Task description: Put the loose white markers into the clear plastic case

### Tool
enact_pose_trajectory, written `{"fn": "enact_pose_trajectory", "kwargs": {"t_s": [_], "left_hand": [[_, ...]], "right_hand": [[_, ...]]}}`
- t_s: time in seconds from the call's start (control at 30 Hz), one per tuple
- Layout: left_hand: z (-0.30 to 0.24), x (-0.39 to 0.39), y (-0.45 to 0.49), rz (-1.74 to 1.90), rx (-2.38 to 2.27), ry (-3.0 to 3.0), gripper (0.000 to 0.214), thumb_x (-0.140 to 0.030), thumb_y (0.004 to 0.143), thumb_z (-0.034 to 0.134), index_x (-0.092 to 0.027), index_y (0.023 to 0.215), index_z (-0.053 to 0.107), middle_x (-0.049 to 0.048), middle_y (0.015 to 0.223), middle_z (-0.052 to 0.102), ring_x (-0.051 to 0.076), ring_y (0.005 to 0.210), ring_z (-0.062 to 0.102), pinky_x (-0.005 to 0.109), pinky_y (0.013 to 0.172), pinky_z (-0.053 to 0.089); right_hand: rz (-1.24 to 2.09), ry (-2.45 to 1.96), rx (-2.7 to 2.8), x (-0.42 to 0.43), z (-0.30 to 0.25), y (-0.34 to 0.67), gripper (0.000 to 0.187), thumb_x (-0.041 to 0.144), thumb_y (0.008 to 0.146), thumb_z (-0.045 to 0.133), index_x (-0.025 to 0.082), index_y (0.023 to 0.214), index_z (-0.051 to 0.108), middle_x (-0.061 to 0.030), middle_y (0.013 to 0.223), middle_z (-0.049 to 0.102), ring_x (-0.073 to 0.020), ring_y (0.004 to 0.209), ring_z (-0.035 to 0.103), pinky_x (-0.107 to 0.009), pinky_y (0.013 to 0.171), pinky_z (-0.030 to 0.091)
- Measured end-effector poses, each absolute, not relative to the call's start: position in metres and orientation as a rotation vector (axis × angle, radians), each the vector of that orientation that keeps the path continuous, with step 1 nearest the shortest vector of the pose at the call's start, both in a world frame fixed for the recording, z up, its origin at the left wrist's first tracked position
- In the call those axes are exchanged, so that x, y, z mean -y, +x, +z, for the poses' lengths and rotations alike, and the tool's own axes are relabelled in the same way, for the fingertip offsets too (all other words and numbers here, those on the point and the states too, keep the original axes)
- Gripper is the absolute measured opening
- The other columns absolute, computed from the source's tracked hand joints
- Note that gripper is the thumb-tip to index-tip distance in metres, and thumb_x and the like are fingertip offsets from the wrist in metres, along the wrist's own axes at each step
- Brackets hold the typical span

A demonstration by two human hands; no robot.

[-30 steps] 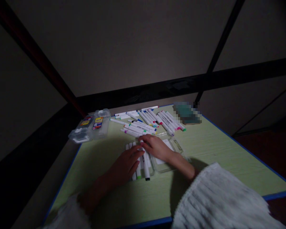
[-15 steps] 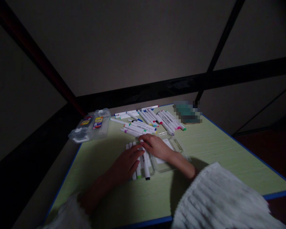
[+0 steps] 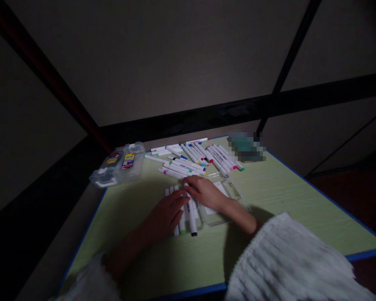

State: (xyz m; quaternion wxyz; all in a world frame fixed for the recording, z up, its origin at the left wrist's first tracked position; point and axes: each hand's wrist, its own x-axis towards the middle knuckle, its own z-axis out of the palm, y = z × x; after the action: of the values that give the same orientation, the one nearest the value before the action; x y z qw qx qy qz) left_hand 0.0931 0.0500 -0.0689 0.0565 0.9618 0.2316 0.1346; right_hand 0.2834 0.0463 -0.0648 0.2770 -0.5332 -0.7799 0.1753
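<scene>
An open clear plastic case [image 3: 217, 222] lies near the middle of the table, with several white markers in its left half. Over those markers my left hand [image 3: 165, 214] rests with fingers stretched and slightly apart, its fingertips at a black-capped marker [image 3: 192, 219]. My right hand [image 3: 205, 192] reaches across the case's right half, its fingers bent and closed on the upper end of that same marker. A marker with a green end [image 3: 182, 225] lies just left of it. Part of the row is hidden under my left hand.
Loose white markers [image 3: 178, 168] with coloured ends lie scattered beyond my hands. Another clear case [image 3: 134, 169] with yellow labels stands at the table's far left. A blurred-out greenish flat object [image 3: 246, 147] lies at the far right corner. Blue edging [image 3: 363, 254] borders the table.
</scene>
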Motion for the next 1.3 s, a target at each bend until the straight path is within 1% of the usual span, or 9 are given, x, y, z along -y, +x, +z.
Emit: {"fn": "enact_pose_trajectory", "kwargs": {"t_s": [0.4, 0.9, 1.2, 1.3], "left_hand": [[-0.0712, -0.0512, 0.0924, 0.418, -0.716, 2.878, 0.036, -0.017, 0.085, 0.036, -0.016, 0.120, 0.046, 0.0113, 0.128, 0.045, 0.020, 0.119, 0.041, 0.038, 0.099, 0.039], [-0.0683, -0.0501, 0.0936, 0.391, -0.728, 2.858, 0.035, -0.016, 0.084, 0.037, -0.014, 0.118, 0.047, 0.0127, 0.128, 0.044, 0.021, 0.119, 0.041, 0.039, 0.098, 0.039], [-0.0692, -0.0500, 0.0925, 0.408, -0.711, 2.873, 0.036, -0.017, 0.086, 0.036, -0.017, 0.121, 0.044, 0.0112, 0.130, 0.043, 0.020, 0.120, 0.040, 0.038, 0.100, 0.038], [-0.0689, -0.0499, 0.0926, 0.399, -0.723, 2.871, 0.036, -0.017, 0.086, 0.036, -0.016, 0.121, 0.044, 0.0120, 0.130, 0.043, 0.021, 0.120, 0.040, 0.038, 0.099, 0.038]], "right_hand": [[0.469, -1.461, 2.104, -0.0465, -0.0644, 0.2830, 0.024, 0.021, 0.088, 0.040, 0.015, 0.103, 0.057, -0.0093, 0.097, 0.061, -0.0168, 0.093, 0.054, -0.026, 0.079, 0.036], [0.465, -1.479, 2.119, -0.0454, -0.0629, 0.2834, 0.026, 0.020, 0.088, 0.040, 0.014, 0.106, 0.057, -0.0100, 0.098, 0.061, -0.0167, 0.094, 0.054, -0.026, 0.080, 0.036], [0.461, -1.482, 2.108, -0.0452, -0.0626, 0.2826, 0.025, 0.020, 0.088, 0.040, 0.014, 0.105, 0.056, -0.0097, 0.097, 0.061, -0.0170, 0.093, 0.054, -0.026, 0.079, 0.036], [0.455, -1.486, 2.112, -0.0447, -0.0617, 0.2828, 0.025, 0.020, 0.088, 0.040, 0.014, 0.105, 0.056, -0.0099, 0.097, 0.061, -0.0175, 0.092, 0.054, -0.026, 0.079, 0.036]]}}
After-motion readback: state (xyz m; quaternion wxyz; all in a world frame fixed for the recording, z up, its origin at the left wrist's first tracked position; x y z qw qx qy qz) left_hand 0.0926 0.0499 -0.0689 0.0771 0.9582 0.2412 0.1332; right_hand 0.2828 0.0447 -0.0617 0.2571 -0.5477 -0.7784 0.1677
